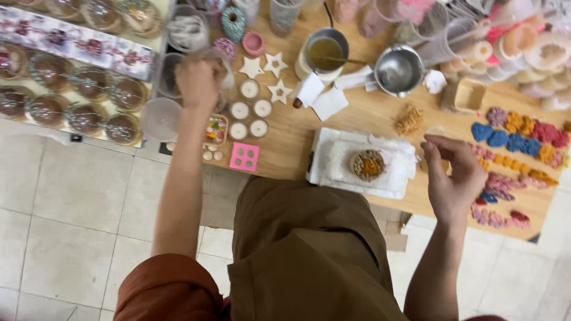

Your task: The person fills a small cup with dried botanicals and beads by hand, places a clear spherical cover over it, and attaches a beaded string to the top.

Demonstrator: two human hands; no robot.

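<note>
Crowded bench (357, 119): left hand (199, 83) clasps a clear cup (205, 62), right hand (455, 175) pinches air, risking toppling nearby jars (285, 15).

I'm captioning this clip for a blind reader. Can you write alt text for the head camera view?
Seen from above, a person's left hand reaches over clear cups at a crowded wooden table, while the right hand hovers, fingers pinched, beside a round decorated candle on a white tray. Coloured wax flowers lie to the right.
</note>
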